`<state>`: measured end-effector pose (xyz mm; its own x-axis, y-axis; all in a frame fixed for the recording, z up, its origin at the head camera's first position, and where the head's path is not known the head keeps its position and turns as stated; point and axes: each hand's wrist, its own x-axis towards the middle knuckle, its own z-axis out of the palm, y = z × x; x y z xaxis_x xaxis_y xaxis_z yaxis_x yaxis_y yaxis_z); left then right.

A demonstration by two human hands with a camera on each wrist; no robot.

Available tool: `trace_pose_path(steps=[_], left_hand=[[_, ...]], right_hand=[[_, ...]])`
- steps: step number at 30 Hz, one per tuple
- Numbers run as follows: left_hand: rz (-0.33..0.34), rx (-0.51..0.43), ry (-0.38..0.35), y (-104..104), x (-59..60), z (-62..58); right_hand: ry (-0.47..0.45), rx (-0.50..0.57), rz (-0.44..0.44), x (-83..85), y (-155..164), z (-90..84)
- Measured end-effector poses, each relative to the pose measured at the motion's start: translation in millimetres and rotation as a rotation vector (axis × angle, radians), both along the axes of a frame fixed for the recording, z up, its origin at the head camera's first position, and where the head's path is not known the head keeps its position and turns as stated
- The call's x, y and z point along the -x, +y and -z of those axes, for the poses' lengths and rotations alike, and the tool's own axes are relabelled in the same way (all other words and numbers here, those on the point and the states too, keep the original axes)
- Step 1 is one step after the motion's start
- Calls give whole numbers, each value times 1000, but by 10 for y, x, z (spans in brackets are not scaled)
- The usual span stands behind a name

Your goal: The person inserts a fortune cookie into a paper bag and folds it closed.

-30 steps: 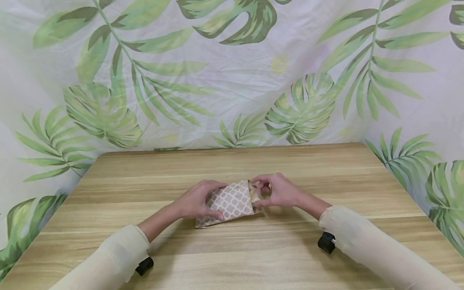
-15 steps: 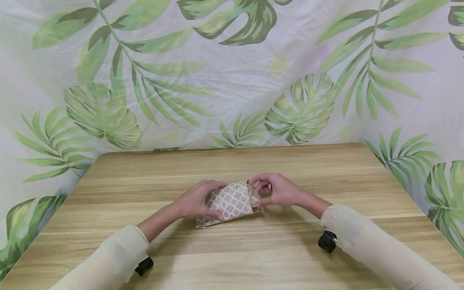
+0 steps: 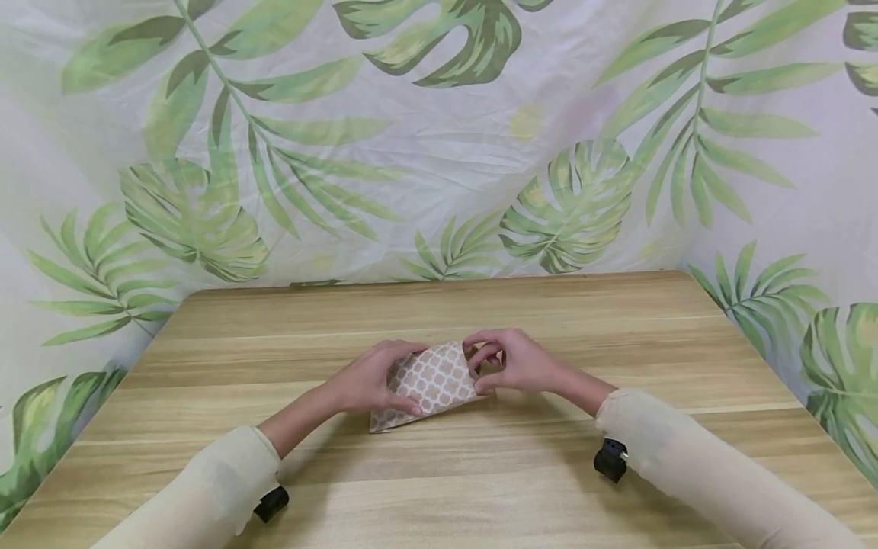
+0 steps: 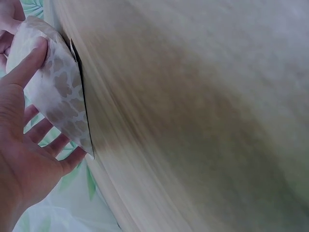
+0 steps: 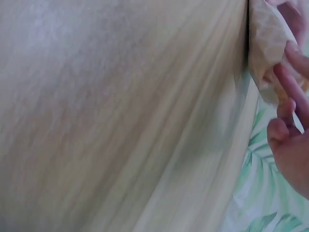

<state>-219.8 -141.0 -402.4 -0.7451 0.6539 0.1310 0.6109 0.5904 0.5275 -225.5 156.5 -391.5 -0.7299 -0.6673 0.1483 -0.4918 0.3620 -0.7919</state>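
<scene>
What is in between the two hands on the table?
A small patterned paper bag lies between them on the wooden table. The left hand holds one end and the right hand pinches the other, as the head view shows.

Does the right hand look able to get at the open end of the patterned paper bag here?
Probably yes: the right hand is already at that end of the paper bag, fingers curled on it, nothing between them.

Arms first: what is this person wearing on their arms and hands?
Both hands are bare: left hand, right hand. Each forearm is covered by a loose, pale cream sleeve ending short of the wrist. A small black device is strapped under each forearm. No rings or watch show.
</scene>
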Motion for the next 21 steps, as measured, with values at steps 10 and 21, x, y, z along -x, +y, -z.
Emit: trace_pose_path(steps=[10, 21], left_hand=[[-3, -1, 2, -20, 3, 28], [-10, 2, -9, -23, 2, 28]], right_hand=[[-84, 135, -6, -1, 89, 62], [-73, 125, 94, -36, 52, 96]])
